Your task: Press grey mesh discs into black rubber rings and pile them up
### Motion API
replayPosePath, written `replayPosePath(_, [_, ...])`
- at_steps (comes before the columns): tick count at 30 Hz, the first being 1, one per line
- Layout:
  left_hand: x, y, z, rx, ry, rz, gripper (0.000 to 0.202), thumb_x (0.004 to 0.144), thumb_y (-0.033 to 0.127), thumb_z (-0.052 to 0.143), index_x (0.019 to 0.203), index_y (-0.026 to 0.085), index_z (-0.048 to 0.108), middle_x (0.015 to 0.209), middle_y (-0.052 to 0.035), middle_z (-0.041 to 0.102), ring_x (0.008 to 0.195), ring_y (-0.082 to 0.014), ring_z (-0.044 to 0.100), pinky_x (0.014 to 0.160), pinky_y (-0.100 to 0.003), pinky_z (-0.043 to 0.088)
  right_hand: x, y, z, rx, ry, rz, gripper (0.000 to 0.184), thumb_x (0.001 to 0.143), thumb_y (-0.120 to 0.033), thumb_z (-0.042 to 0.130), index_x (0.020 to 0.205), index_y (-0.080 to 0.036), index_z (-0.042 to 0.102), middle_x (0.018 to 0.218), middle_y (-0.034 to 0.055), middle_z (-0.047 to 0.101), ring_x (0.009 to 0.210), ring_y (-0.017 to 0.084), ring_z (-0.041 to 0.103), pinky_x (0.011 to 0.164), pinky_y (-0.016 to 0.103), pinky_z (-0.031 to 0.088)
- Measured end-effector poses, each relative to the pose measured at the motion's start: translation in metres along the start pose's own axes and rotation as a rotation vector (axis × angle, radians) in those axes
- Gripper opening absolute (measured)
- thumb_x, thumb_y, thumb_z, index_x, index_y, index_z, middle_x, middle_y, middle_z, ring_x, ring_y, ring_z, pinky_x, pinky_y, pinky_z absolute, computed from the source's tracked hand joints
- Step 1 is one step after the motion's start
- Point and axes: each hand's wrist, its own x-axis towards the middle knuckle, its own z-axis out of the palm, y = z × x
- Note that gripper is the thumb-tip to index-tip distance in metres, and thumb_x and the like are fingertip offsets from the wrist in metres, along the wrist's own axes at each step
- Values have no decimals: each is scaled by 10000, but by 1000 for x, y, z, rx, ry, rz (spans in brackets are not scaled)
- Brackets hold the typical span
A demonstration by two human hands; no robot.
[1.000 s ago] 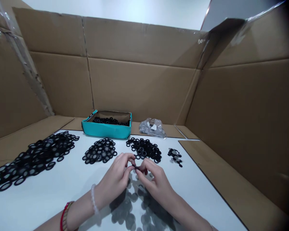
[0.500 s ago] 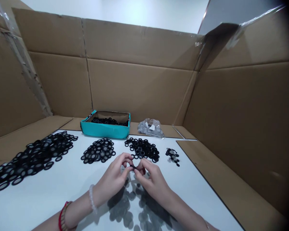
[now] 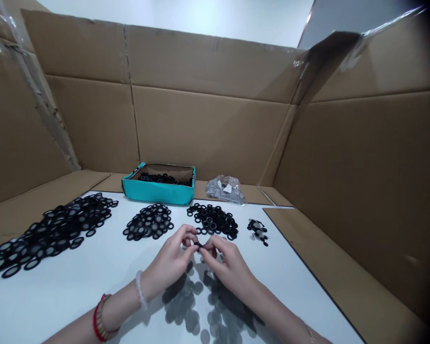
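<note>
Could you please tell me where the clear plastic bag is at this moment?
In the head view, the clear plastic bag sits near the back cardboard wall, just right of the turquoise box and behind a heap of black rings.

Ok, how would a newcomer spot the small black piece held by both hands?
Within the brown cardboard walls, find the white tabletop. Over it, at lower centre, the bare left hand and right hand pinch the small black piece between them. Unlike the black rings heaped beyond, it alone is held.
</note>
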Motion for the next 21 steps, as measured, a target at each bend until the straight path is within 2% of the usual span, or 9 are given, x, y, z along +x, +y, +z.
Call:
replayPosePath(3, [-1, 2, 0, 63, 48, 14, 130, 813, 194, 482, 942, 209, 495, 841, -10, 539, 756, -152, 490, 696, -272, 414, -1, -2, 1, -3, 28, 20, 207, 857, -214, 486, 654, -187, 455, 632, -24, 464, 609, 126, 445, 556, 227, 342])
replayPosePath(5, [1, 2, 3, -3, 73, -12, 101, 814, 221, 497, 913, 202, 498, 806, -4, 528, 722, -145, 486, 661, -261, 412, 0, -1, 1, 31, 29, 46, 215, 869, -232, 471, 660, -185, 456, 635, -24, 468, 604, 123, 440, 547, 223, 334])
replayPosePath(9, [3, 2, 6, -271, 21, -203, 161, 784, 292, 560, 870, 175, 489, 721, 9, 519, 679, -139, 521, 597, -242, 409, 4, 3, -2, 118, -38, 79, 169, 852, -272, 517, 712, -178, 516, 663, -23, 497, 618, 120, 449, 566, 220, 349])
replayPosePath(12, [4, 4, 5, -372, 18, -287, 212, 756, 306, 601, 876, 165, 497, 741, -3, 542, 728, -151, 545, 636, -255, 418, 5, 7, -3, 166, -56, 83, 146, 834, -277, 543, 730, -174, 542, 677, -19, 507, 638, 125, 462, 595, 226, 369])
replayPosePath(16, [4, 4, 1, -386, 14, -234, 244, 721, 307, 649, 874, 168, 519, 802, -22, 571, 806, -167, 553, 721, -282, 423, 5, 8, -4, 189, -65, 102, 161, 835, -285, 538, 722, -171, 552, 675, -14, 520, 645, 129, 473, 602, 230, 375])
replayPosePath(18, [5, 4, -2, -390, -19, -217, 242, 719, 317, 651, 865, 168, 528, 788, -20, 576, 789, -166, 554, 708, -280, 421, 6, 6, -6, 185, -84, 99, 168, 834, -286, 542, 714, -170, 556, 668, -14, 524, 644, 129, 478, 595, 228, 373])
replayPosePath(21, [5, 7, -5, -413, -68, -275, 215, 743, 321, 624, 868, 165, 545, 711, 4, 561, 699, -143, 541, 637, -255, 405, 7, 0, -9, 180, -86, 84, 164, 843, -282, 534, 727, -170, 565, 684, -9, 543, 647, 129, 491, 588, 224, 381])
